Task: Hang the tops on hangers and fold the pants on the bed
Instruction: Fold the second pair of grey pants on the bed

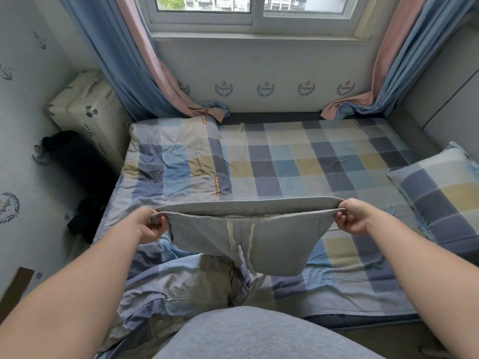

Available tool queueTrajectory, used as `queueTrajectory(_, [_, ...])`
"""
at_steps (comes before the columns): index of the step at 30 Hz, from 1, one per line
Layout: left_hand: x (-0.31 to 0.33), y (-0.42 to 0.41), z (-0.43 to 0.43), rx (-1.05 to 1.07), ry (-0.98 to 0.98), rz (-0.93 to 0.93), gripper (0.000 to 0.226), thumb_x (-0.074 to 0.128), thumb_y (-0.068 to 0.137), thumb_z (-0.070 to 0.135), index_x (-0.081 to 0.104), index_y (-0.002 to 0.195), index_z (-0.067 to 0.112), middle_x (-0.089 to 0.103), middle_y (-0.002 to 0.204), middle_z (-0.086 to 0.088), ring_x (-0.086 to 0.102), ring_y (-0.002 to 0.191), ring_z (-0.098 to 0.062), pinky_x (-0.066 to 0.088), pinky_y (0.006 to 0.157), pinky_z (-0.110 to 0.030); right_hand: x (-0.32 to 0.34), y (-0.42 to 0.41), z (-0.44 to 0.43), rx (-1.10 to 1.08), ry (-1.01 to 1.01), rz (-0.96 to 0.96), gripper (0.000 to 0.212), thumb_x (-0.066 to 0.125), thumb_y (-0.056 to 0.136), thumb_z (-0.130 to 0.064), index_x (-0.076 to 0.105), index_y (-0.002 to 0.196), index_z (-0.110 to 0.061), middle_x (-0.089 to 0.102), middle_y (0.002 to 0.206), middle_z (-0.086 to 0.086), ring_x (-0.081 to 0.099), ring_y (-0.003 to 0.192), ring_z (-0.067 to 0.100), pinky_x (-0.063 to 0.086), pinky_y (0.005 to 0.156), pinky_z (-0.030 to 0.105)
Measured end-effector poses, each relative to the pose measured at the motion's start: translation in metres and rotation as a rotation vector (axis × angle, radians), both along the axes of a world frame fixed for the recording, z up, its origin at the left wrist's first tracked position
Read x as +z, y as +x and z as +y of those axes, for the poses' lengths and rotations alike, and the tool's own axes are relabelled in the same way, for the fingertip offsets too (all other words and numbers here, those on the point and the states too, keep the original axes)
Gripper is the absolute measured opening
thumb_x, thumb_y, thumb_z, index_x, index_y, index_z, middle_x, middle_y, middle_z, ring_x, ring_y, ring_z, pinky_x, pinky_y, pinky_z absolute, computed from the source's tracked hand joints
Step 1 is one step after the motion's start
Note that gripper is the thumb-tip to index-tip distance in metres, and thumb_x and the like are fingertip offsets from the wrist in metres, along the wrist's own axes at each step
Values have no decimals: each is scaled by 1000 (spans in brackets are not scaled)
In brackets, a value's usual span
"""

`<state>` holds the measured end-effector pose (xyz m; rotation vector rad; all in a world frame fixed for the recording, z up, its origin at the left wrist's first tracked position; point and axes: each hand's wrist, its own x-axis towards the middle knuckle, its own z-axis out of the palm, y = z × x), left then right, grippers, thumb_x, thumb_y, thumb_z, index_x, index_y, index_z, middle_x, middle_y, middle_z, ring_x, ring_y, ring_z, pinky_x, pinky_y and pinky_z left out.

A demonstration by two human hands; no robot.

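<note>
Grey pants [272, 244] with two pale drawstrings hang in the air over the near part of the bed [298, 161]. Their waistband is stretched flat between my hands. My left hand [151, 224] grips the left end of the waistband, and my right hand [353, 216] grips the right end. The legs drop down and reach the crumpled checked quilt [181, 278] below. No hanger and no top shows in this view.
A checked pillow [445, 193] lies at the bed's right edge, a folded part of the quilt [176, 156] at the left. Dark clothing [85, 218] lies on the floor left of the bed, beside a cream suitcase [88, 110]. Curtains [145, 73] hang at both back corners.
</note>
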<state>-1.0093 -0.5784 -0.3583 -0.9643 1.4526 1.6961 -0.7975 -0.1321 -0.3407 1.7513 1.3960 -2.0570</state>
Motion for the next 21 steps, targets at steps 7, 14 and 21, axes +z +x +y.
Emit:
queueTrajectory(7, [-5, -4, 5, 195, 213, 18, 15, 41, 91, 4, 53, 88, -4, 53, 86, -15, 56, 74, -23, 60, 55, -32, 20, 2, -14, -127, -222, 201, 12, 63, 92, -4, 59, 96, 6, 62, 83, 17, 69, 58, 24, 61, 54, 29])
queueTrajectory(14, [8, 5, 24, 2, 190, 320, 20, 44, 92, -10, 60, 87, 2, 66, 81, -12, 64, 83, -18, 57, 78, -22, 23, 0, -18, 47, -177, 470, 72, 91, 40, 14, 63, 106, 6, 76, 91, 19, 77, 82, 24, 63, 73, 35])
queueTrajectory(21, [8, -1, 34, -290, -472, 847, 15, 65, 93, 12, 68, 80, 7, 73, 77, -11, 74, 74, -27, 61, 76, -43, 28, -17, -20, 264, 671, 247, 11, 64, 96, -6, 63, 85, -10, 65, 85, 10, 60, 75, 22, 52, 64, 29])
